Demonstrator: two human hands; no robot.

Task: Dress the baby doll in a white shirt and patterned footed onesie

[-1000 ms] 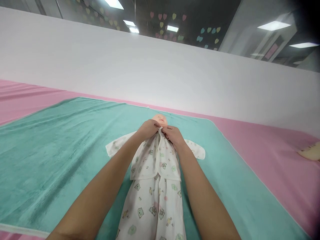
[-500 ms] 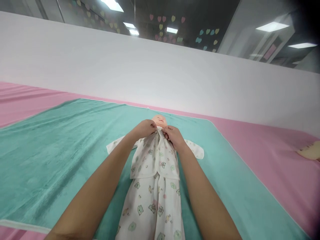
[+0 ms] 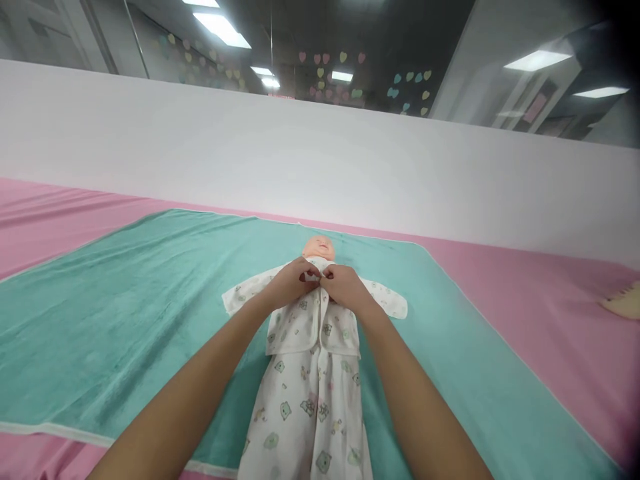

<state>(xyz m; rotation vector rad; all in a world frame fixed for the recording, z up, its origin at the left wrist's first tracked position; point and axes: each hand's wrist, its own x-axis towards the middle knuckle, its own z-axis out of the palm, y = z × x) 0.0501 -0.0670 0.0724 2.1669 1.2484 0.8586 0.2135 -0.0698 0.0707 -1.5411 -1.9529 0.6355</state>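
Observation:
A baby doll [image 3: 320, 247] lies face up, its head away from me. It wears a white printed jacket [image 3: 295, 333] with a front opening down the middle, and matching trousers [image 3: 300, 420]. At the upper chest, my left hand [image 3: 295, 281] pinches one front edge of the jacket. My right hand [image 3: 344, 287] pinches the opposite edge close beside it, the fingertips of both nearly meeting. Whatever fastener lies between the fingers is too small to make out. Both jacket sleeves spread out to the sides.
Under the doll is a teal blanket [image 3: 150, 320] with a white edge, spread over a pink sheet [image 3: 540, 287]. A white wall panel [image 3: 300, 160] with glass above stands behind. A beige object [image 3: 623, 301] sits at the far right.
Both hands have moved down from the collar to the upper chest, so the doll's chin and neckline show. The view has tilted slightly upward.

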